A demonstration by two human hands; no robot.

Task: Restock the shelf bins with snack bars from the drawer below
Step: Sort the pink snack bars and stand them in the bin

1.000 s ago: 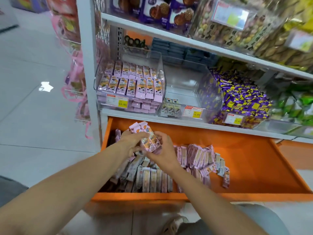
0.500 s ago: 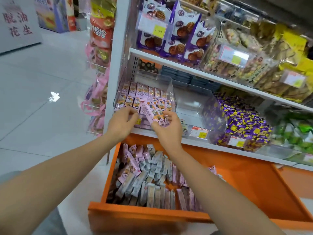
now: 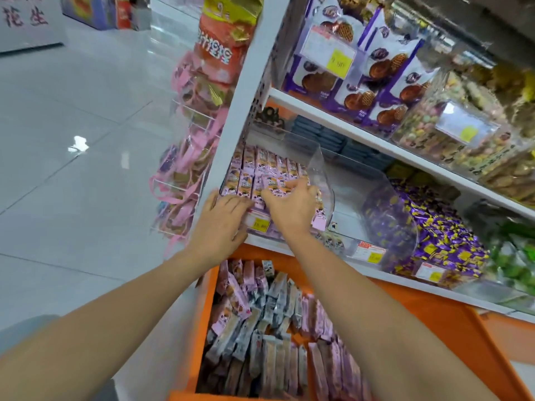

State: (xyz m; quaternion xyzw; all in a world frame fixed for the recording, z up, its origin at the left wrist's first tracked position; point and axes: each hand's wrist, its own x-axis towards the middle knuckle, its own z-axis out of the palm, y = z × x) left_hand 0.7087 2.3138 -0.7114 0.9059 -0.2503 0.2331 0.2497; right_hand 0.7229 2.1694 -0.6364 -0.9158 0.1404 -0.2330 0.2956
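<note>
Nearest, two bare forearms reach up from the bottom edge, over an open orange drawer [image 3: 206, 342] filled with snack bars [image 3: 275, 328] in pink and grey wrappers, some standing in rows and others lying loose on top. Above the drawer, at the front of the white shelf [image 3: 405, 280], the left hand [image 3: 223, 224] rests open, fingers straight and spread against the front of a clear plastic bin [image 3: 321, 169], just beside a yellow price tag [image 3: 259, 224]. The right hand [image 3: 289, 211] reaches over the bin's front edge with fingers curled round a handful of bars [image 3: 278, 185], held against the rows of pink bars [image 3: 260, 163] that already stand packed in the bin. To the right on the same shelf stands a second clear bin [image 3: 376, 204], which holds only a few small packs [image 3: 333, 244] at its front, and past it lies a heap of purple and yellow sweets [image 3: 440, 241]. On the shelf above stand purple cookie bags [image 3: 376, 82]. Left of the shelving, pink packs [image 3: 185, 175] hang on a side rack over the pale tiled floor [image 3: 72, 198].
</note>
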